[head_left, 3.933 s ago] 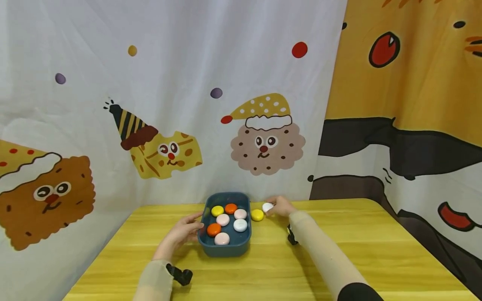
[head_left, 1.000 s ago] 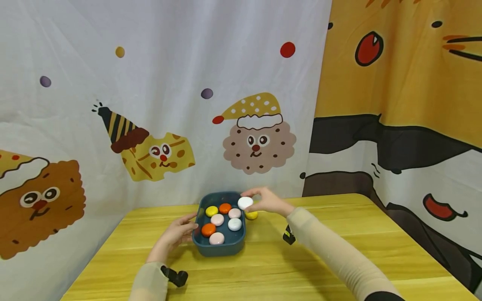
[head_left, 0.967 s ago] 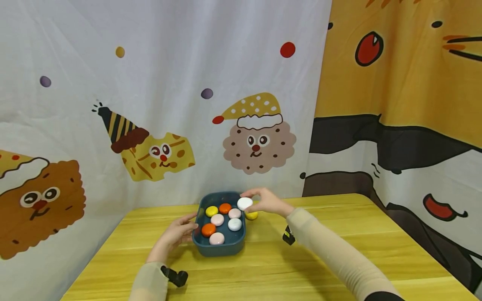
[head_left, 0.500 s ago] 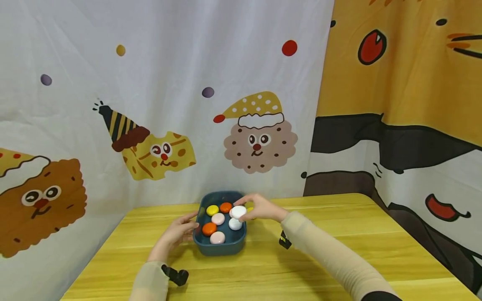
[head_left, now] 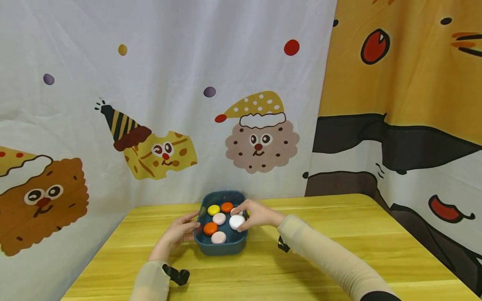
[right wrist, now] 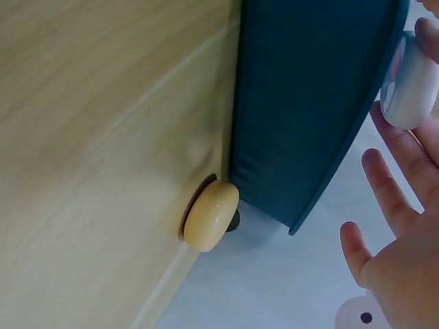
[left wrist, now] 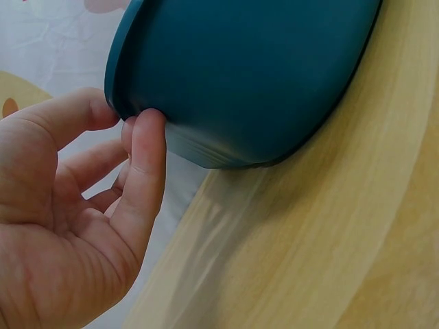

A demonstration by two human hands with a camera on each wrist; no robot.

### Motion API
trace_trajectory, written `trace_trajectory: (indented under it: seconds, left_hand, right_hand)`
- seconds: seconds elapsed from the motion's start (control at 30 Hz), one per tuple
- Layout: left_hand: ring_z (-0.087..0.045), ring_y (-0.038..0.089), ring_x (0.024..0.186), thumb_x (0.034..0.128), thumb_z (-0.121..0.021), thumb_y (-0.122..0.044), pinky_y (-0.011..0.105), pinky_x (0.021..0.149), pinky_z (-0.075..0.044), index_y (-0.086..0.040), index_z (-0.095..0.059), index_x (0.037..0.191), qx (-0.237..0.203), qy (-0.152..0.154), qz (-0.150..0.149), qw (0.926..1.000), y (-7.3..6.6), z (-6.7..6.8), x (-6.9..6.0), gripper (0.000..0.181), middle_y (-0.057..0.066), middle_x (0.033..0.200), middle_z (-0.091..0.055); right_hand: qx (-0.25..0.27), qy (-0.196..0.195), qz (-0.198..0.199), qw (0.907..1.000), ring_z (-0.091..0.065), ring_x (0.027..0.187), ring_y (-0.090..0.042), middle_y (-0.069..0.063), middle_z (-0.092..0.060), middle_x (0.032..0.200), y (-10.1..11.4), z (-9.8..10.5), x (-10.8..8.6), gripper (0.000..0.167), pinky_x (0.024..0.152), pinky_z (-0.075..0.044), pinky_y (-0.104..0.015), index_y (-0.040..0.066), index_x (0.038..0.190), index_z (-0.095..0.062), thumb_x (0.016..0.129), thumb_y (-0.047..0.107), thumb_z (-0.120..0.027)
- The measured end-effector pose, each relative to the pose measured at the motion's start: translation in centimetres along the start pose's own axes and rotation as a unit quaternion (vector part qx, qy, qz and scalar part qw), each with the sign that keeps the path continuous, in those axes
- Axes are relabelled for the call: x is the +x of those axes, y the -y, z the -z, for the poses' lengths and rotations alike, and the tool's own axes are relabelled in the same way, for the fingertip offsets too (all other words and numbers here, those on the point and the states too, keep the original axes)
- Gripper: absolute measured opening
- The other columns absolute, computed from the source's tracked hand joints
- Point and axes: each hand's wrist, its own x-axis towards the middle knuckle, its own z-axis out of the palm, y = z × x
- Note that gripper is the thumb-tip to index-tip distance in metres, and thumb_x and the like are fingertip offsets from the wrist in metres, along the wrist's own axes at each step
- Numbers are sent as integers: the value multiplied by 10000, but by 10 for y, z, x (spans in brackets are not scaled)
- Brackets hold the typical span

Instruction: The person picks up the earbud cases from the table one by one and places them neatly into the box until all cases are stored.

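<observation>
The blue plastic box (head_left: 222, 249) holds several smooth, rounded pieces. Yellow (head_left: 213, 210), orange (head_left: 210, 228) and pale pink (head_left: 219, 238) pieces lie apart on its floor. My left hand (head_left: 178, 231) holds the box's left side, thumb and fingertips at the rim; the left wrist view shows this hand (left wrist: 75, 219) against the outer wall. Over the box's right half, my right hand (head_left: 260, 214) pinches a white rounded piece (head_left: 237, 222) between thumb and fingers. In the right wrist view this white piece (right wrist: 409, 86) is by the rim. The other white piece is hidden beneath it.
A loose yellow piece (right wrist: 211, 216) stands on the wooden table (head_left: 320, 251) beside the box's right wall, mostly covered by my right hand in the head view. A printed curtain (head_left: 169, 83) hangs close behind the table's back edge.
My right hand has picked the white piece up from the table, carried it left over the rim and lowered it into the box. My left hand has stayed at the box's side.
</observation>
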Motion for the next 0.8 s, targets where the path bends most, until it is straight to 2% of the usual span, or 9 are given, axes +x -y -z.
trace_trajectory:
  seconds: [0.13, 0.3, 0.4, 0.6, 0.8]
  left_hand:
    - [-643, 245, 866, 961, -566, -89, 347, 730, -555, -17, -319, 1507, 46, 11, -16, 10000, 1, 0, 0, 603, 164, 1076, -566]
    - [-639, 230, 846, 962, -560, -81, 338, 718, -554, -18, -323, 1506, 35, -8, 12, 10000, 2, 0, 0, 596, 172, 1079, -564]
    - [-641, 232, 849, 967, -553, -81, 335, 716, -555, -16, -318, 1507, 48, 24, 7, 10000, 2, 0, 0, 593, 187, 1091, -562]
    - [-644, 236, 860, 971, -541, -70, 339, 717, -558, -14, -322, 1505, 30, -27, 19, 10000, 2, 0, 1, 579, 202, 1097, -553]
    - [-645, 242, 863, 968, -540, -64, 355, 727, -559, -6, -310, 1507, 41, -3, -16, 10000, 0, 0, 1, 589, 206, 1097, -560]
  right_hand:
    - [-322, 45, 147, 9994, -559, 1093, -218, 13, -634, 1210, 1, -4, 0, 520, 894, -466, -320, 121, 1198, -706, 742, 334, -839]
    - [-683, 94, 173, 9975, -553, 1093, -150, 57, -642, 1185, 3, -10, 1, 473, 915, -452, -315, 174, 1175, -718, 755, 366, -822]
    - [-777, 164, 216, 9966, -562, 1096, -166, 65, -645, 1167, 2, -12, 1, 459, 927, -440, -323, 172, 1172, -717, 768, 370, -810]
    - [-406, 201, 382, 9982, -576, 1098, -258, 2, -655, 1157, 1, -10, -1, 468, 938, -457, -381, 69, 1192, -698, 800, 309, -787]
    - [88, -31, 315, 9995, -563, 1101, -279, -28, -655, 1179, -4, 0, -3, 426, 945, -446, -418, 76, 1190, -700, 830, 297, -756]
